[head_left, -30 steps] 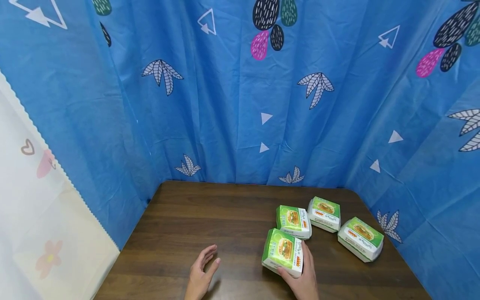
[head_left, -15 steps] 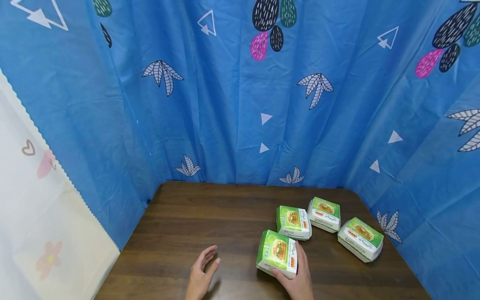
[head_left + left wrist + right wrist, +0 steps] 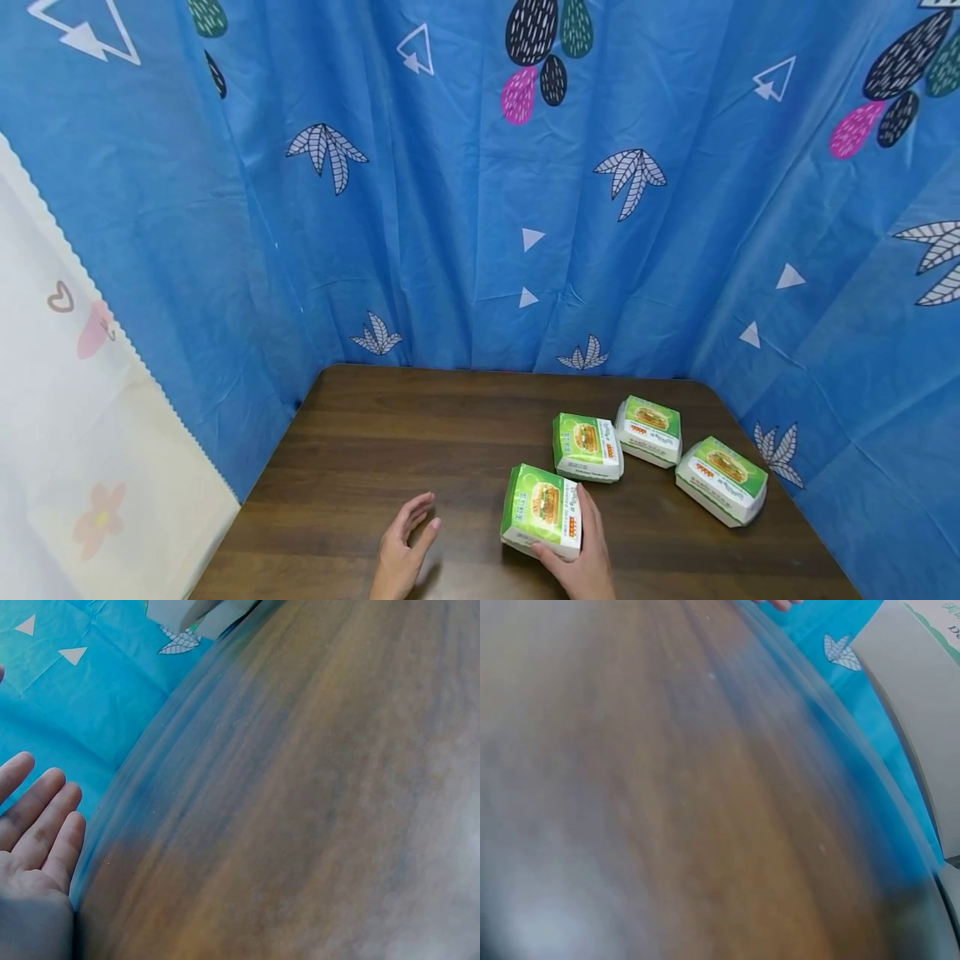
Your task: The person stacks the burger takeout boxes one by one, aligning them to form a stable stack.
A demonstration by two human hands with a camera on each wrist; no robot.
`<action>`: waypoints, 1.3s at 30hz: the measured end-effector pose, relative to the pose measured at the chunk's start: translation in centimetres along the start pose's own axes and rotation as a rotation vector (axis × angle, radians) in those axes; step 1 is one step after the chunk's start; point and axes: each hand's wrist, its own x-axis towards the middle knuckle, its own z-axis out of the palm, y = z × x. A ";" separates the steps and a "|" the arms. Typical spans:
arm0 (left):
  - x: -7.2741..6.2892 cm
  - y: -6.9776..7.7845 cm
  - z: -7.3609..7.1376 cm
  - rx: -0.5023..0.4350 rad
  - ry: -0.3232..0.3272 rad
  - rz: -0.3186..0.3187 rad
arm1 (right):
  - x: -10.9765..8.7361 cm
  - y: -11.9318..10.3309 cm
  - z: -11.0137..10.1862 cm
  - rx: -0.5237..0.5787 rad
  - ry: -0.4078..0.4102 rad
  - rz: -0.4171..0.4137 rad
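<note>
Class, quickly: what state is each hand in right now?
Left hand: open, fingers relaxed, holding nothing.
Right hand: holding a green-and-white burger box by its right side.

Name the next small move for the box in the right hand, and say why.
Probably ease the held box toward the left hand: the right hand grips its right side, while the left holds nothing, open and facing it across a gap.
</note>
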 end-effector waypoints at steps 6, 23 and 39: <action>0.0 -0.1 0.0 0.008 0.002 -0.007 | -0.1 -0.4 0.4 0.011 -0.007 -0.008; 0.1 -0.2 0.0 0.028 -0.014 -0.030 | -0.3 -1.2 1.8 -0.004 -0.052 -0.040; 0.1 -0.1 0.1 0.027 -0.018 -0.056 | -0.3 -1.7 2.9 0.025 -0.090 -0.072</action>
